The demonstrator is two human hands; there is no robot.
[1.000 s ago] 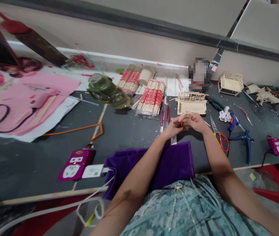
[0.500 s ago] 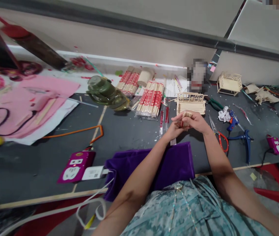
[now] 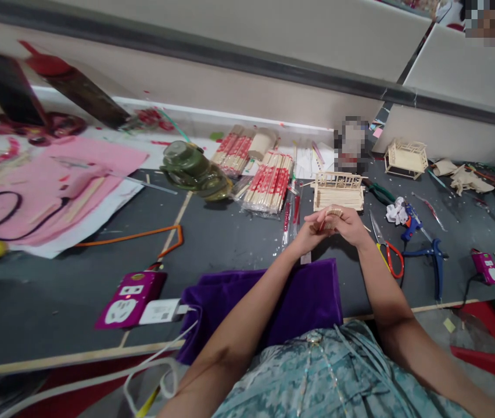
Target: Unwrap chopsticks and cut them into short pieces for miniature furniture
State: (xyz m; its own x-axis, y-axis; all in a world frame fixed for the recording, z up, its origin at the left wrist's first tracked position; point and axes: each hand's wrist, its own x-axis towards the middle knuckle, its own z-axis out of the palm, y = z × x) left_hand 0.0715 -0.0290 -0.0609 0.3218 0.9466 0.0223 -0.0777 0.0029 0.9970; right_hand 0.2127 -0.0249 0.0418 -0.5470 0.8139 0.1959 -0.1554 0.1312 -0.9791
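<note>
Both of my hands are together over the table, closed around a small bundle of wooden sticks [image 3: 333, 213]. A bit of red shows among the sticks, while the fingers hide most of them. My left hand [image 3: 310, 233] holds the bundle from one side; my right hand [image 3: 350, 224] has its fingers wrapped over the other. Just beyond them stands a miniature bench [image 3: 338, 197] built of thin wooden sticks, with a railed back. Packs of chopsticks in red-and-white paper [image 3: 269, 184] lie to its left. Scissors with red and yellow handles [image 3: 390, 252] rest to the right.
A purple cloth [image 3: 317, 290] lies under my forearms. On the left are a magenta socket box [image 3: 132, 299], a green bottle [image 3: 195, 168] and a pink glue gun [image 3: 77, 177]. Rightward sit a blue cutter [image 3: 436, 267], a blue glue gun [image 3: 413, 223] and another miniature stick bench [image 3: 405, 159].
The view has tilted slightly, so the table appears a little lower. Both hands still hold the stick bundle together, with only a small shift of the fingers.
</note>
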